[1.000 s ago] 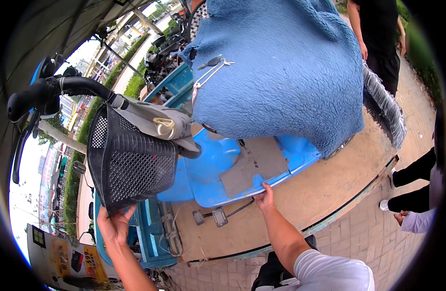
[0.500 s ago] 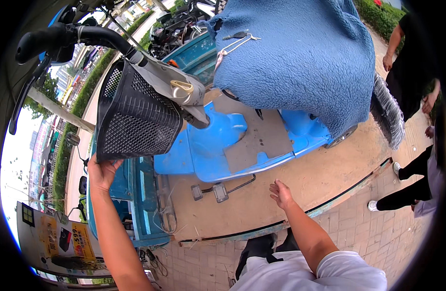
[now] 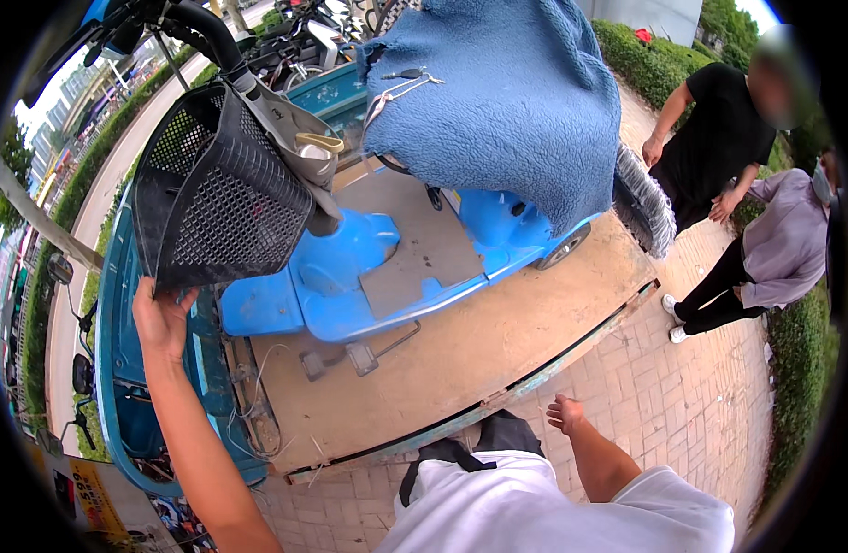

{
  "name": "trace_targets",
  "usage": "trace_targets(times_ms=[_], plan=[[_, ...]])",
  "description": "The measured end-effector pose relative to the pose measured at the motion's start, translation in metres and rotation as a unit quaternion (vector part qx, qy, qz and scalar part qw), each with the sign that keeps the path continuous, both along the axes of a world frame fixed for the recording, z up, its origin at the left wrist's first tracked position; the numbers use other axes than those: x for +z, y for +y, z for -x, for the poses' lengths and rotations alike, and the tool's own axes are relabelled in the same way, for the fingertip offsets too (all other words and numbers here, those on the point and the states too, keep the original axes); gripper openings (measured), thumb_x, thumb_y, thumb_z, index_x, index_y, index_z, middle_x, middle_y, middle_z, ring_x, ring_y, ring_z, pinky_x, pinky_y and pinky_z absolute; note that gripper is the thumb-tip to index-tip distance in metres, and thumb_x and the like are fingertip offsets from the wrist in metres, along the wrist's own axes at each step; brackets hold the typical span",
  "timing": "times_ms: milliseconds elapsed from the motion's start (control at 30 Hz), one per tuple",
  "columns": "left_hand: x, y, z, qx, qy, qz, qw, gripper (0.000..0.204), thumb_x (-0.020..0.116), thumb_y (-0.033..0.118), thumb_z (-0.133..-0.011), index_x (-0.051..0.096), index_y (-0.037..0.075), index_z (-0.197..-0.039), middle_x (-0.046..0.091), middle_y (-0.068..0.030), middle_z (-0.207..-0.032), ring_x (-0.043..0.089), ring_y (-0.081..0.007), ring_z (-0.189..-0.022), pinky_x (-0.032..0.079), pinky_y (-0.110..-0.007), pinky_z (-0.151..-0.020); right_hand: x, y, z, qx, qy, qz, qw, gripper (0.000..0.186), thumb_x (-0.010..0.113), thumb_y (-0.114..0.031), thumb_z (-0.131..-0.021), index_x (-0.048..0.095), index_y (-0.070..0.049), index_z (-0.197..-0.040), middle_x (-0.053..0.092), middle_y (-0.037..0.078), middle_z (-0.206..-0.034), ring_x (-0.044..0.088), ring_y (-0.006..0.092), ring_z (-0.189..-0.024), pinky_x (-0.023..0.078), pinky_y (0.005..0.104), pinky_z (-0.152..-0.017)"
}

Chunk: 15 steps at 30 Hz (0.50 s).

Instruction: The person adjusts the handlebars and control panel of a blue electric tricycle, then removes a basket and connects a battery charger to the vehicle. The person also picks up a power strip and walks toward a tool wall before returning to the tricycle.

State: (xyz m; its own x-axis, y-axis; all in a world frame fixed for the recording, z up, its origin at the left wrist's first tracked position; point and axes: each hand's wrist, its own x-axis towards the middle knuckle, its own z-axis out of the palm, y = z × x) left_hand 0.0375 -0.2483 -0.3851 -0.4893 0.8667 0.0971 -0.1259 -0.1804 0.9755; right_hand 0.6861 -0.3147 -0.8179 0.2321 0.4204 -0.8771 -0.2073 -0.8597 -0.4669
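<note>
A blue scooter stands on the tan bed of a teal cargo vehicle. My left hand is closed at the bottom edge of the scooter's black mesh basket, its fingertips partly hidden beneath it. The basket hangs in front of the steering column, below a black handlebar. Blue fleece covers the seat, and a key on a cord lies on top. My right hand is held out over the paving, fingers apart, touching nothing.
Metal pedals or a footrest lie on the bed beside the scooter. A raised teal side wall bounds it at left. Two people stand at right, one in a black shirt, one in a lilac shirt. Parked bikes fill the back.
My view has swung to the right, bringing the two people fully in. My right hand has drawn back from over the bed to the paving. My left hand stays at the basket.
</note>
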Motion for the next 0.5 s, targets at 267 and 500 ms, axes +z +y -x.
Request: trace_targets(times_ms=[267, 500], plan=[[-0.018, -0.013, -0.065, 0.121, -0.058, -0.013, 0.991, 0.059, 0.042, 0.049, -0.092, 0.041, 0.005, -0.132, 0.052, -0.0122, -0.125, 0.048, -0.0221, -0.113, 0.035, -0.044, -0.096, -0.004, 0.018, 0.068, 0.307, -0.062, -0.049, 0.949, 0.039, 0.059, -0.032, -0.085, 0.059, 0.0, -0.106, 0.064, 0.012, -0.091, 0.061, 0.0217, -0.078, 0.049, 0.0368, -0.064], [-0.306, -0.218, -0.116, 0.085, -0.082, 0.477, 0.871, 0.051, 0.051, 0.038, -0.09, 0.046, 0.005, -0.128, 0.061, -0.0138, -0.109, 0.059, -0.0284, -0.096, 0.046, -0.044, -0.079, -0.019, 0.063, 0.096, 0.43, -0.059, -0.164, 0.886, 0.041, 0.062, -0.033, -0.081, 0.062, 0.004, -0.1, 0.065, 0.013, -0.086, 0.063, 0.0194, -0.073, 0.049, 0.0314, -0.058]])
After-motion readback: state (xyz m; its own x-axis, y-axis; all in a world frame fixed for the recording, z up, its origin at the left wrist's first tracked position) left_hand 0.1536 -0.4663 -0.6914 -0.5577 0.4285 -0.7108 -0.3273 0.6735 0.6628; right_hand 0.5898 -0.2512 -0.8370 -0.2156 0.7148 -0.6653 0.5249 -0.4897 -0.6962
